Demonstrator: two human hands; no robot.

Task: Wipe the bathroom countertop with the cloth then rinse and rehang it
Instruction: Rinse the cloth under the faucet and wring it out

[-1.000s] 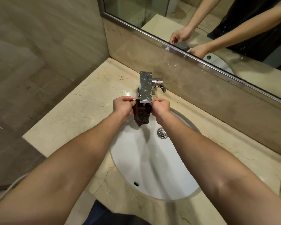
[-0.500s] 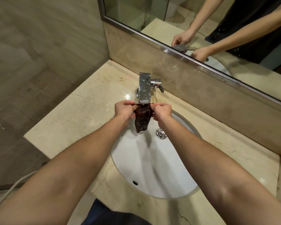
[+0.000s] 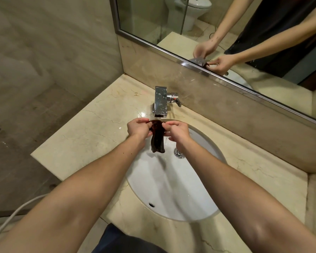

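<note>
A dark brown wet cloth (image 3: pixel 157 138) hangs bunched over the back of the white sink basin (image 3: pixel 164 189), just in front of the chrome faucet (image 3: pixel 161 102). My left hand (image 3: pixel 138 127) pinches its upper left edge. My right hand (image 3: pixel 177 131) pinches the upper right edge. Both hands are close together, and the cloth's lower end dangles above the basin near the drain (image 3: pixel 179 153). The beige marble countertop (image 3: pixel 91 136) surrounds the basin.
A mirror (image 3: pixel 226 33) runs along the back wall above a marble backsplash (image 3: pixel 235 114) and reflects my arms and a toilet. The faucet handle (image 3: pixel 176 100) sticks out to the right. A tiled wall stands at left. A white cable (image 3: pixel 13 214) lies at lower left.
Both hands have drawn the cloth back from under the spout toward me. The cloth now hangs longer and straighter over the basin.
</note>
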